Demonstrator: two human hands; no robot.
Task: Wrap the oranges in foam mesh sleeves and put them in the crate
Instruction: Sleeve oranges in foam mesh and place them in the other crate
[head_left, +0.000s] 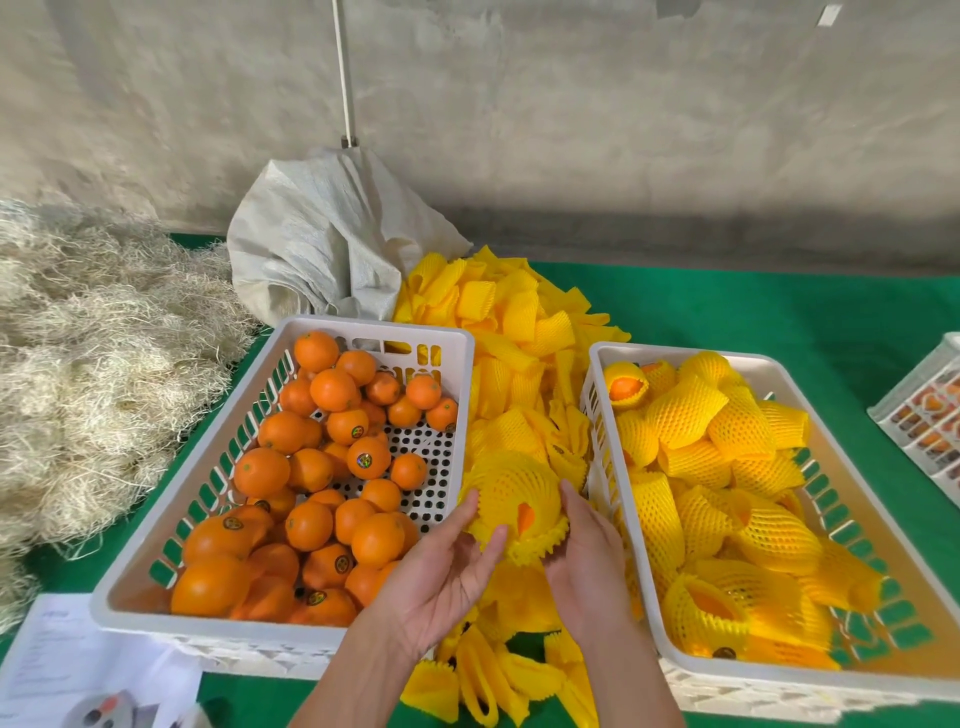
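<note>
Two white crates sit on the green desk (727, 312). The left crate (470, 358) is in the lower left of the frame and holds the bare oranges (332, 462). The right crate (597, 358) is in the lower right and holds the wrapped oranges (691, 415). A pile of empty foam sleeves (509, 312) lies between the two crates and runs up to the middle of the frame. I think this is set up so the person can grab a bare orange on one side, take a sleeve from the middle, and drop the wrapped fruit on the other side.

In the lower middle of the frame, both hands hold one orange in its sleeve (511, 499) above the gap between the crates. A small bit of orange peel shows through the open end of the sleeve, which faces the person.

The left hand (447, 571) is open with the palm up. Its fingers are mostly straight and touch the left side and bottom of the sleeve. The right hand (587, 545) is also spread, with straight fingers pressed on the right side of the sleeve. So the fruit is cupped between two flat hands, not pinched.

I think the wrap is almost done, and this orange goes into the right crate next.

A grey sack (322, 244) sits behind the left crate, a heap of pale straw (93, 364) lies at the far left, and a sheet of paper (78, 660) lies at the bottom left.
</note>
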